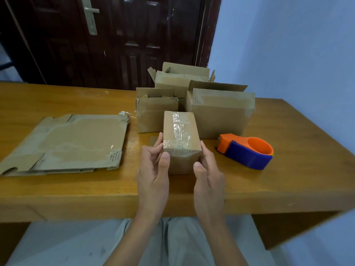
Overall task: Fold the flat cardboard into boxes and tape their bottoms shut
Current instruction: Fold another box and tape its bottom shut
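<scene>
the small cardboard box (pixel 181 143) stands near the middle of the worktop (pixel 76 189), a little back from its front edge, with its taped bottom turned up. a strip of clear tape (pixel 177 129) runs along the seam and folds over the near face. the left hand (pixel 153 169) holds the box's left side, thumb curled onto the near top corner and fingers (pixel 158 143) curved round the far side; the right hand (pixel 208 173) does the same on the right side, thumb on the near face.

the step in hand looks like pressing the tape down and checking the seal. to do it well, run the thumbs along the strip from centre outward, since it looks wrinkled, and rub the folded end flat against the near face so it cannot lift.

the orange and blue tape dispenser (pixel 247 151) lies just right of the box. folded boxes (pixel 221 112) stand behind it toward the back edge; flat cardboard (pixel 65 144) waits on the left.
</scene>
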